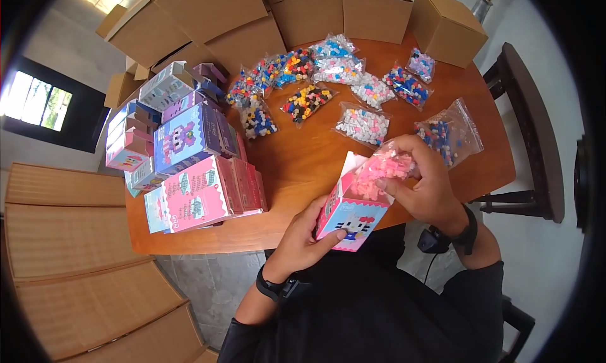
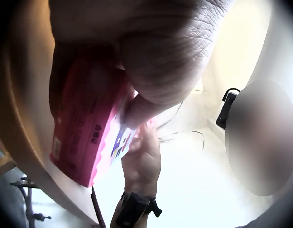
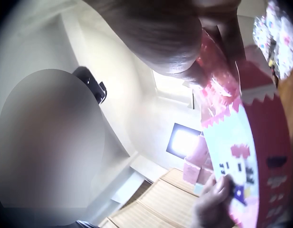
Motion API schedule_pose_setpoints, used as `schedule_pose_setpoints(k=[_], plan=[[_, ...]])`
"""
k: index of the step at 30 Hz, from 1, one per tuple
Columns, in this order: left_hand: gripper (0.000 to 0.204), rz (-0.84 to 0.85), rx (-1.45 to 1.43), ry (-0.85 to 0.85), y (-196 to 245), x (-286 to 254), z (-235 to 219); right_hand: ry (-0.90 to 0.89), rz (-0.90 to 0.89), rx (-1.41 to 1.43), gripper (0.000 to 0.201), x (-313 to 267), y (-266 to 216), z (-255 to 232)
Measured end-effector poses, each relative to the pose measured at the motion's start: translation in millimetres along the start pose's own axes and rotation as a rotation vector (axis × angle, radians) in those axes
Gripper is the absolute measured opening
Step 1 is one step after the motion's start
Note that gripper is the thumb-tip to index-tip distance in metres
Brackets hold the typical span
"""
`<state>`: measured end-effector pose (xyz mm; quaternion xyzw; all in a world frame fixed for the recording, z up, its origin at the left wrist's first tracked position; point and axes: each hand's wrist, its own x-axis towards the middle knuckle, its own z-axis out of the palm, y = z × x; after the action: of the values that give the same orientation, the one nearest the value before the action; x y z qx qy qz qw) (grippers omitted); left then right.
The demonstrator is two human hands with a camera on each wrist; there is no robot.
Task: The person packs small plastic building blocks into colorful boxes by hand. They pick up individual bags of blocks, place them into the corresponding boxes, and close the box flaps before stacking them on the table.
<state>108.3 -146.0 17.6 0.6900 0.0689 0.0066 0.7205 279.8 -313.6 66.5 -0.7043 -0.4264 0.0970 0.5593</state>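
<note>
A small pink and light-blue cardboard box (image 1: 361, 216) with a cartoon figure on its front is tilted at the table's near edge, its top flaps up. My left hand (image 1: 302, 244) grips it low down, thumb across the printed front; in the left wrist view that hand covers part of the box's pink side (image 2: 87, 128). Pinched between the thumb and fingers of my right hand (image 1: 429, 183) is a clear bag of pink toy bricks (image 1: 382, 172). The bag overlaps the box's open top, and the right wrist view shows its shiny film (image 3: 220, 92) right at the scalloped rim.
Printed toy boxes (image 1: 196, 193) are stacked on the table's left. Bags of mixed bricks (image 1: 306, 103) lie across the back, with white bricks (image 1: 364, 124) and a zip bag (image 1: 459, 133) nearer my right hand. Brown cartons (image 1: 309, 19) line the far edge. A dark chair (image 1: 529, 133) stands right.
</note>
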Motion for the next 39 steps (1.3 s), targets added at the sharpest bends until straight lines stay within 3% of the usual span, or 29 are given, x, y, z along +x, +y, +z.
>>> schedule_pose_setpoints(k=[2,5,8,12,15,18,22,24,27,30,32,33,36,39], plan=[[0.057,0.052,0.081,-0.004,-5,3,-1,-0.003,0.077,0.065,0.038,-6,2,2],[0.059,0.089,0.174,-0.034,-5,1,-4,-0.167,0.039,0.065,0.039,-9,-8,2],[0.060,0.070,0.159,-0.047,-9,-2,-4,-0.561,0.108,-0.038,0.038,-8,-12,-9],[0.060,0.064,-0.074,0.013,-18,-11,-3,-0.397,-0.159,-0.331,0.034,-13,-16,-5],[0.058,0.138,-0.140,0.051,-11,-9,-3,-0.206,-0.093,-0.268,0.031,-21,-29,6],[0.057,0.323,0.129,0.104,1,-3,-15,-0.228,-0.377,-0.422,0.033,-14,-26,17],[0.058,0.249,0.094,0.106,-10,-13,-17,-0.392,-0.167,-0.269,0.033,-14,-33,22],[0.059,0.260,0.291,0.141,6,-27,-17,-0.396,-0.067,-0.269,0.031,-21,-30,14],[0.062,0.297,0.298,0.177,32,-51,-19,-0.297,-0.306,-0.467,0.026,-24,-54,17],[0.060,0.408,0.244,0.309,46,-78,-29,-0.242,-0.376,-0.581,0.021,-28,-82,33],[0.059,0.488,0.113,0.415,49,-93,-34,-0.252,-0.430,-0.302,0.021,-26,-76,45],[0.065,0.577,-0.026,0.421,43,-95,-35,-0.247,-0.411,-0.199,0.022,-24,-78,58],[0.067,0.777,-0.176,0.650,40,-94,-32,-0.176,-0.276,-0.066,0.029,-31,-80,93],[0.069,0.662,-0.153,0.517,35,-106,-35,0.037,-0.378,-0.019,0.036,-28,-70,104]])
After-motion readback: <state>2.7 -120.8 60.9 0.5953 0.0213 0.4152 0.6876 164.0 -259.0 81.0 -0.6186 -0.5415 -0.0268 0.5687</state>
